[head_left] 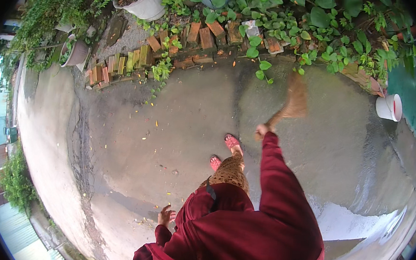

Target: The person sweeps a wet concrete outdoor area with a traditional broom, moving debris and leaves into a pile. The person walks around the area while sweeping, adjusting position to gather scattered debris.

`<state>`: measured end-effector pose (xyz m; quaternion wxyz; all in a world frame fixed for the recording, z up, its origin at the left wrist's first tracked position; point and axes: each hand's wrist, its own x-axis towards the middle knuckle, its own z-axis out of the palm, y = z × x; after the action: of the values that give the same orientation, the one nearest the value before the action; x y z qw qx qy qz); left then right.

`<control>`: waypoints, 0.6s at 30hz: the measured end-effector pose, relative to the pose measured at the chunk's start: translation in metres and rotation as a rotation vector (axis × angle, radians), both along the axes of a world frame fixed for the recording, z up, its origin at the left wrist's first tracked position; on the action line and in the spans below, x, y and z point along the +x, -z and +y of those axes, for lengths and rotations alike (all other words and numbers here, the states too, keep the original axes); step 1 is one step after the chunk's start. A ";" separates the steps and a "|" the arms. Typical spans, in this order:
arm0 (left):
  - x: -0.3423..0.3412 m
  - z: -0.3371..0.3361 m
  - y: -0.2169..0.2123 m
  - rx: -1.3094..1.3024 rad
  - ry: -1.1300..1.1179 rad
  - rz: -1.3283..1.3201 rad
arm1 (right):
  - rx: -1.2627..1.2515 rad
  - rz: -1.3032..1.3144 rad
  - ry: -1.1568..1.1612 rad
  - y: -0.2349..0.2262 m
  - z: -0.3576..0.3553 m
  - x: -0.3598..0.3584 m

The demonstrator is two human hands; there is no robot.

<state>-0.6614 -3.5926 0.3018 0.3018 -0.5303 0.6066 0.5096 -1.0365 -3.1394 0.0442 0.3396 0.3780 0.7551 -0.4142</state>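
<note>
My right hand (262, 131) is stretched forward in a dark red sleeve and grips the handle of a straw broom (293, 100). The broom's bristles are blurred and sit on the wet concrete just in front of a row of bricks and leafy plants. My left hand (166, 215) hangs at my side with fingers apart, holding nothing. My feet in red sandals (231, 143) stand on the concrete below the broom.
A slanted brick border (206, 38) edges a bed of green plants. Pale plant pots (147, 6) stand at the top left. A white bucket (389, 107) sits at the right by a green wall. Small fallen leaves (156, 123) dot the concrete.
</note>
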 end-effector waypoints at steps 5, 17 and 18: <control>-0.036 0.019 -0.003 0.037 -0.021 0.033 | -0.115 -0.150 -0.027 -0.053 -0.134 0.034; -0.053 0.027 0.026 0.035 -0.076 0.023 | -0.503 0.006 -0.128 -0.185 -0.067 -0.006; -0.055 0.030 0.028 0.031 -0.105 0.068 | -0.461 0.001 -0.122 -0.176 -0.060 -0.011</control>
<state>-0.7169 -3.5623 0.2734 0.2619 -0.5390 0.5800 0.5518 -1.0472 -3.1996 0.2205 0.4408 0.2440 0.6621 -0.5548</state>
